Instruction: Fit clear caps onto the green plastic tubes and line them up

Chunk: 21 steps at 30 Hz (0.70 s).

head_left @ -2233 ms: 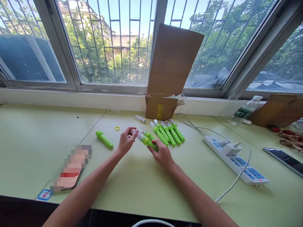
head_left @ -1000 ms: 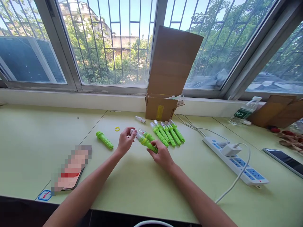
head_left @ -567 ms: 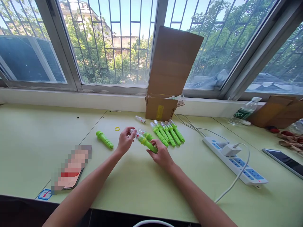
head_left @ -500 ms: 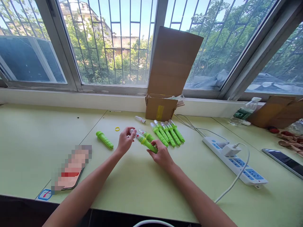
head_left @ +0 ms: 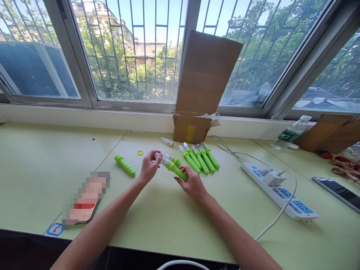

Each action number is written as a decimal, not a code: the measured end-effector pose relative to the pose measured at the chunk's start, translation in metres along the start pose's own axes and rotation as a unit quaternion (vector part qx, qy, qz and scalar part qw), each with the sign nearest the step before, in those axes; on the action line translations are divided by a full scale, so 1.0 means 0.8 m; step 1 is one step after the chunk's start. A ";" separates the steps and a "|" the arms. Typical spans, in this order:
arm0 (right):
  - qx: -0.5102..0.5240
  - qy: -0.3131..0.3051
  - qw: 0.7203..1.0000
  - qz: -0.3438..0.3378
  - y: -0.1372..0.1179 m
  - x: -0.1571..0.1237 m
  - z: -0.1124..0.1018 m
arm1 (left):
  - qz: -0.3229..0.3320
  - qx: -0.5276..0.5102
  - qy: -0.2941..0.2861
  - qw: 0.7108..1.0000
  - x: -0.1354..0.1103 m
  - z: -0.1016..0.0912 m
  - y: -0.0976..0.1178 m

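Between my two hands is a green stick [head_left: 177, 171] with a ridged handle and a clear tube on its upper end. My left hand [head_left: 150, 167] pinches the clear tube. The fingers of my right hand [head_left: 192, 182] close round the lower end of the green handle. Just behind it lies another green stick [head_left: 176, 160] with a clear top, partly covered by the held one. To the left rests a green handle [head_left: 124, 166] with no clear tube on it. A yellow ring [head_left: 140, 152] and a loose clear tube [head_left: 167, 141] lie beyond my left hand.
Several finished-looking green sticks [head_left: 200, 159] lie in a row before an open cardboard box [head_left: 184, 127]. A white power strip [head_left: 278, 191] with cables is at right, near a phone [head_left: 337, 193] and a water bottle [head_left: 292, 133]. Another phone [head_left: 87, 202], blurred, lies left.
My right hand's fingers have shifted slightly on the green handle. My left hand keeps its pinch on the clear tube, and the stick stays almost in place.
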State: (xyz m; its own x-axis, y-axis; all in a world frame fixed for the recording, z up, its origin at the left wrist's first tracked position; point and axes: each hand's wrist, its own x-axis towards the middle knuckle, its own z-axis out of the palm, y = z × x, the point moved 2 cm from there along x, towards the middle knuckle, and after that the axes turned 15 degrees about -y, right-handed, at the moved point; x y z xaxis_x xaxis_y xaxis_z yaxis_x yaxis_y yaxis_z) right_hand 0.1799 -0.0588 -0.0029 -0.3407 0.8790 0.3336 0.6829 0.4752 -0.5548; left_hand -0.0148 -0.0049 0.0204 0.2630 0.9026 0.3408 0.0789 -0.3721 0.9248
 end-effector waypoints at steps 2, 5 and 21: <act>0.005 0.002 1.000 0.005 0.000 0.000 -0.001 | 0.000 0.000 0.000 1.000 0.000 0.000 0.000; -0.004 -0.004 1.000 0.012 0.001 0.000 -0.001 | -0.001 -0.001 -0.001 1.000 0.000 0.000 0.000; -0.056 0.013 0.998 0.001 -0.004 -0.003 -0.004 | -0.036 0.032 0.018 0.999 -0.002 0.001 0.001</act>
State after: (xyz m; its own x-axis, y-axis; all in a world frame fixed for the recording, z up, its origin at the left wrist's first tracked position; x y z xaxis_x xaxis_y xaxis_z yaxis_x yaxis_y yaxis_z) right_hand 0.1808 -0.0625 0.0010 -0.3239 0.8776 0.3534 0.7519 0.4656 -0.4669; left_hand -0.0144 -0.0069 0.0208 0.2190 0.9342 0.2818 0.1575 -0.3188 0.9346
